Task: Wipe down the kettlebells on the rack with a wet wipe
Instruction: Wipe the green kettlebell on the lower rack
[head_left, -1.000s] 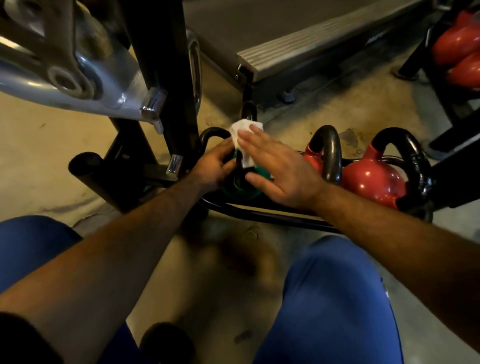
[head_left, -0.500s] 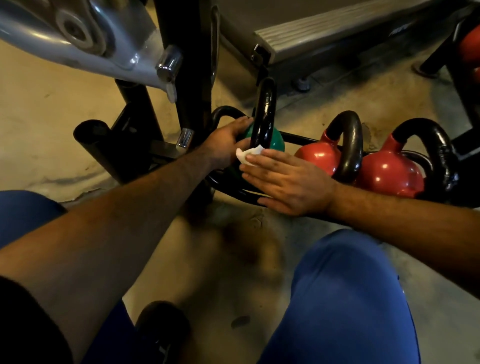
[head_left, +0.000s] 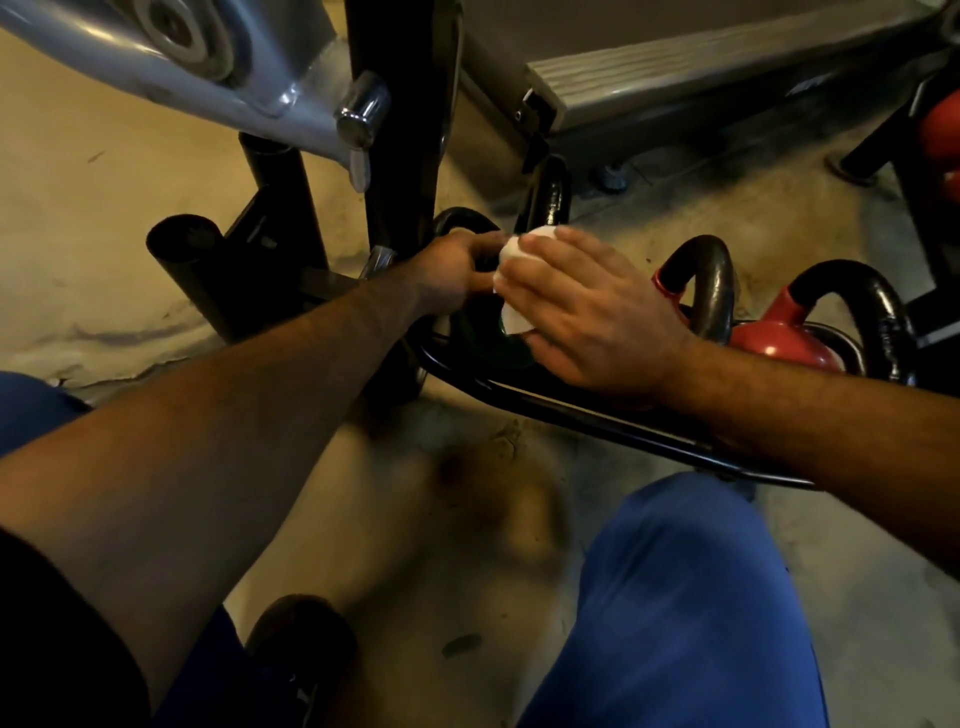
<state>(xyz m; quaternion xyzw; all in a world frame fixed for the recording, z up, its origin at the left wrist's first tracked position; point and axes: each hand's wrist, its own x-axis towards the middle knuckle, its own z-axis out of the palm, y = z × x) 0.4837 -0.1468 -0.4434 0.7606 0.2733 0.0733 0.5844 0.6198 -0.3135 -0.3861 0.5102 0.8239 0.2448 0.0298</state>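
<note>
Pressing white wipe (head_left: 511, 291) onto green kettlebell (head_left: 480, 338).

Both bare forearms are stretched forward and meet ahead. The left hand (head_left: 452, 270) is curled in a grip, knuckles up. The right hand (head_left: 587, 312) is laid flat, fingers extended together.

No writing, number or brand mark can be read on anything in view — the light is dim and the surfaces are dark or blurred.
</note>
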